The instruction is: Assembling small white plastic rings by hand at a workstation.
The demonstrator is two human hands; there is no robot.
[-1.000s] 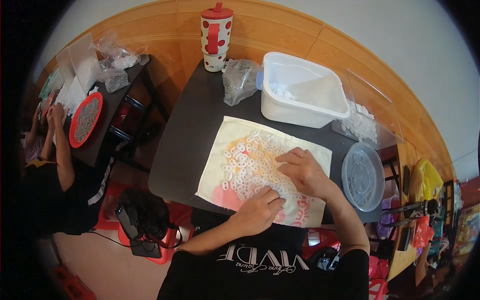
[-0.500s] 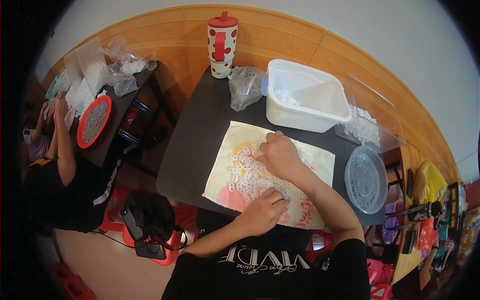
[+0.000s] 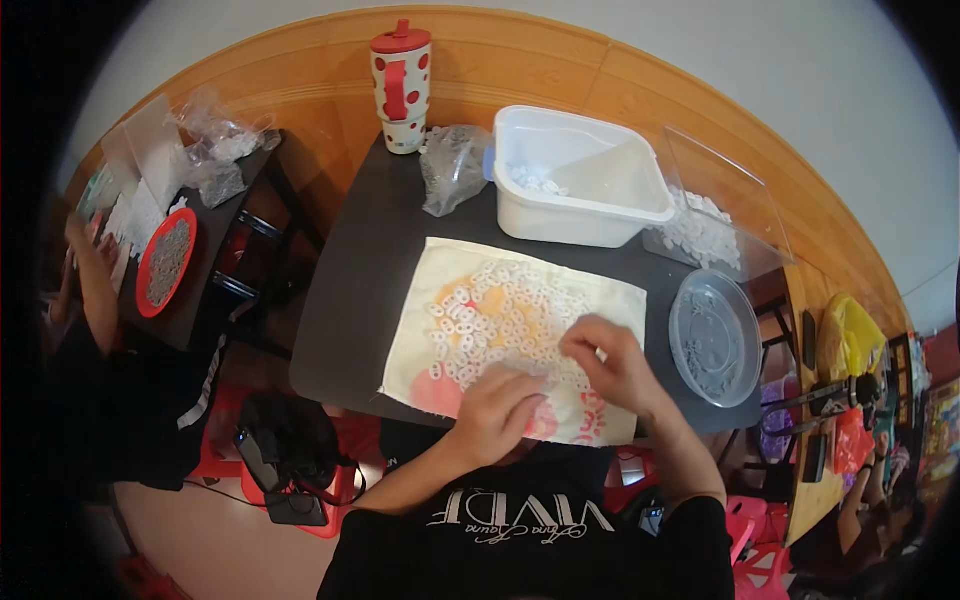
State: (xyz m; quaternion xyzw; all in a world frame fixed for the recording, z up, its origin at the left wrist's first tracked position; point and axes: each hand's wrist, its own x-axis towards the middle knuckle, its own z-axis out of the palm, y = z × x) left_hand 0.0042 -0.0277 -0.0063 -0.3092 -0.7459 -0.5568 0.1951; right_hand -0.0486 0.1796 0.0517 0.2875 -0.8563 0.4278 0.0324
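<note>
So both hands sit at the lower middle of the frame on the cream cloth [image 3: 470, 300]: left hand [image 3: 498, 412] curled loosely, right hand [image 3: 608, 362] pinching among the small white rings [image 3: 490, 312] scattered over it, dark surface [image 3: 370, 260] underneath.

Clear bags on two tables

A crumpled clear plastic bag [image 3: 452, 168] of small pieces lay on the dark table [image 3: 360, 270] beside the white tub [image 3: 575, 185]; more clear bags [image 3: 215, 145] sat on the left side table [image 3: 215, 260].

Small white ring-shaped pieces [image 3: 490, 310] lie scattered flat on a cream cloth [image 3: 440, 262], just beyond and beside both hands' fingertips.
</note>
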